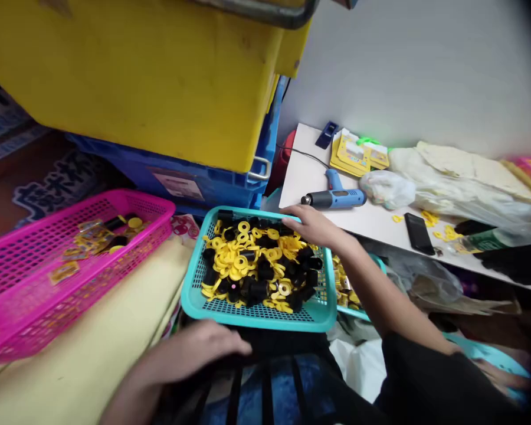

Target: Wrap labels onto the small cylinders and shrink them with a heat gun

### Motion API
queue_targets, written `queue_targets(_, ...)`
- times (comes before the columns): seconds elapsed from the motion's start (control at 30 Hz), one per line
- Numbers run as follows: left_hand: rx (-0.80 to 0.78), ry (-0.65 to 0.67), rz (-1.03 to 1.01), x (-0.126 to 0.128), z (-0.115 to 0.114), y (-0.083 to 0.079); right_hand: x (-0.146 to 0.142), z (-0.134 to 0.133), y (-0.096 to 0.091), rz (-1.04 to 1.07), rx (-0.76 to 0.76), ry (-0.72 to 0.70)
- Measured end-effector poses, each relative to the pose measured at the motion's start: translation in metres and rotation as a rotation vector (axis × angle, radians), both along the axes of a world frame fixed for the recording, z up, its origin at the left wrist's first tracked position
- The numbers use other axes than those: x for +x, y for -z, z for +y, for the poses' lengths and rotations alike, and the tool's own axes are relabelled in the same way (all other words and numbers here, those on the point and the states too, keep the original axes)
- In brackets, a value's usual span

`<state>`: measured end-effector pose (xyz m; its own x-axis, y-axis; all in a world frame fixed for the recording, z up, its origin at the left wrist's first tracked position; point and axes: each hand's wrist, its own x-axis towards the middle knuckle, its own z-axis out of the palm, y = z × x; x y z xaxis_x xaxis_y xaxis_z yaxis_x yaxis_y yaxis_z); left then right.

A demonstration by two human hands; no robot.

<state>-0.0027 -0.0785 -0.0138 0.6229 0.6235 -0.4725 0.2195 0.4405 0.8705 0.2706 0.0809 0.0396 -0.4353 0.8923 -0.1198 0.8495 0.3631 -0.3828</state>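
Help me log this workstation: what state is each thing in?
Turquoise basket: heaped with parts
Yellow and black parts: loose, jumbled
Pink basket: only partly filled
Blue heat gun: lying down, power unclear
Yellow bin: stacked above blue crate
Black device: lying flat
Yellow cards: piled up

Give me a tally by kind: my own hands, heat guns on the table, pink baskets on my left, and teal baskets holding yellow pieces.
Left hand and right hand: 2
Heat gun: 1
Pink basket: 1
Teal baskets, the second partly hidden by your right forearm: 2
Total: 6
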Motion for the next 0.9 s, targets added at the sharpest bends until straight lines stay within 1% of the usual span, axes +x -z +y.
queue_targets(0.03,0.124,-0.111,0.075,-0.011,0.016,-0.001,0.009,-0.008,0.018,-0.002,0.008,0.087)
queue_targets(0.07,0.259,-0.317,0.163,-0.019,0.033,0.001,0.013,-0.017,0.036,-0.003,0.019,0.142)
queue_targets(0.1,0.4,-0.535,0.266,-0.024,0.051,0.007,0.013,-0.026,0.053,0.0,0.027,0.17)
queue_targets(0.13,0.489,-0.635,0.364,-0.025,0.067,0.016,0.01,-0.035,0.066,0.01,0.032,0.177)
queue_targets(0.17,0.546,-0.715,0.459,-0.024,0.079,0.026,0.005,-0.044,0.075,0.022,0.029,0.168)
queue_targets(0.2,0.573,-0.742,0.506,-0.021,0.086,0.036,0.0,-0.052,0.079,0.038,0.02,0.146)
queue_targets(0.23,0.578,-0.738,0.516,-0.018,0.087,0.046,-0.003,-0.059,0.079,0.055,0.003,0.114)
queue_targets(0.27,0.57,-0.75,0.518,-0.014,0.081,0.054,-0.005,-0.066,0.076,0.072,-0.024,0.073)
queue_targets(0.3,0.55,-0.773,0.516,-0.012,0.071,0.06,-0.004,-0.074,0.07,0.093,-0.06,0.022)
queue_targets(0.37,0.48,-0.872,0.526,-0.009,0.04,0.067,0.003,-0.089,0.055,0.135,-0.146,-0.092)
queue_targets(0.4,0.441,-0.918,0.535,-0.009,0.024,0.068,0.008,-0.096,0.047,0.152,-0.192,-0.147)
queue_targets(0.43,0.44,-0.955,0.563,-0.01,0.01,0.066,0.014,-0.102,0.041,0.164,-0.229,-0.19)
queue_targets(0.47,0.488,-0.982,0.609,-0.012,0.001,0.062,0.019,-0.105,0.035,0.172,-0.247,-0.218)
queue_targets(0.5,0.586,-0.989,0.671,-0.012,-0.003,0.057,0.023,-0.106,0.031,0.181,-0.243,-0.228)
queue_targets(0.53,0.729,-0.967,0.737,-0.013,0.0,0.05,0.026,-0.103,0.029,0.196,-0.217,-0.216)
queue_targets(0.57,0.9,-0.912,0.79,-0.012,0.009,0.043,0.026,-0.096,0.029,0.218,-0.173,-0.181)
queue_targets(0.6,1.065,-0.826,0.823,-0.009,0.024,0.035,0.024,-0.087,0.031,0.242,-0.122,-0.125)
queue_targets(0.63,1.199,-0.686,0.816,-0.005,0.043,0.028,0.019,-0.076,0.035,0.258,-0.076,-0.057)
queue_targets(0.67,1.295,-0.553,0.788,0.001,0.064,0.022,0.013,-0.064,0.04,0.258,-0.049,0.01)
queue_targets(0.7,1.307,-0.419,0.786,0.008,0.085,0.017,0.006,-0.054,0.046,0.235,-0.045,0.069)
queue_targets(0.73,1.284,-0.269,0.816,0.016,0.103,0.013,-0.002,-0.045,0.052,0.19,-0.054,0.111)
queue_targets(0.77,1.268,-0.158,0.886,0.024,0.117,0.011,-0.009,-0.039,0.058,0.132,-0.061,0.133)
queue_targets(0.8,1.261,-0.073,0.948,0.031,0.126,0.01,-0.015,-0.037,0.062,0.078,-0.068,0.134)
queue_targets(0.83,1.265,-0.01,0.996,0.037,0.13,0.01,-0.02,-0.039,0.065,0.038,-0.066,0.115)
queue_targets(0.9,1.318,0.054,1.016,0.041,0.122,0.01,-0.024,-0.052,0.066,0.014,-0.039,0.043)
